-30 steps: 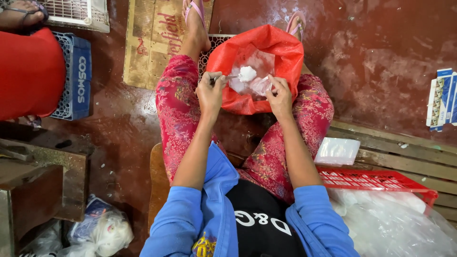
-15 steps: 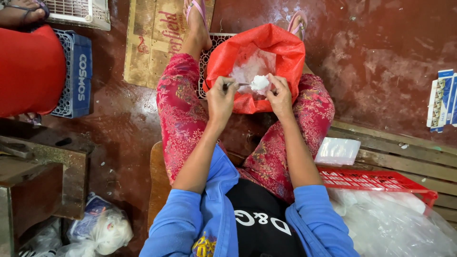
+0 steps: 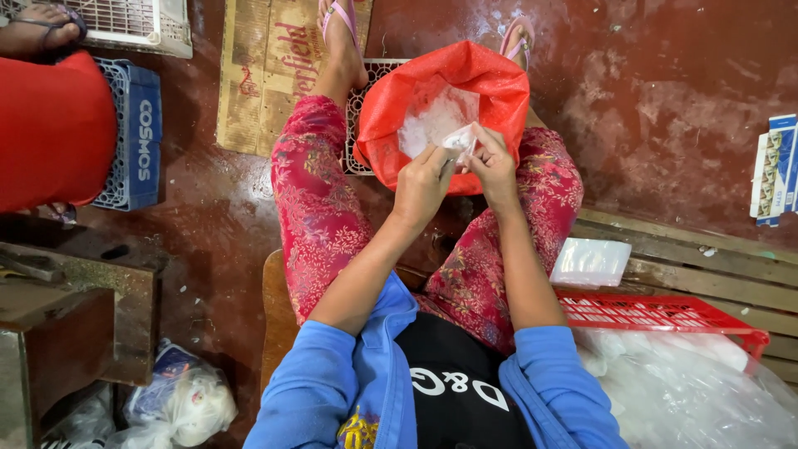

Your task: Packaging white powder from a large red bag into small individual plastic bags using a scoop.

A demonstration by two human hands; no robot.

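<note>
Two hands meet over lap, pinching one small clear plastic packet between them: left hand gripping its lower edge with thumb and fingertips, right hand closed on its upper right corner. Packet thin, crinkled, whitish-translucent, held just above mouth of red plastic bag. Bag glossy, soft-walled, rim rolled open, resting between knees; inside, heap of pale crumpled film or small clear packets, contents not tellable. Underneath bag, white lattice crate partly hidden by it. Legs in red floral cloth, pink sandals on wet dark-red concrete floor. Flattened brown cardboard lying left of feet; blue plastic crate beyond it, beside another person's red garment and bare foot. To right, wooden slat bench carrying flat clear stack of bags; red mesh basket near it, loose clear plastic sheeting below. Lower left, knotted clear bag by rusty metal frame. Against half a second before: hands drawn closer together, left hand shifted right onto packet; bag and legs unchanged.
</note>
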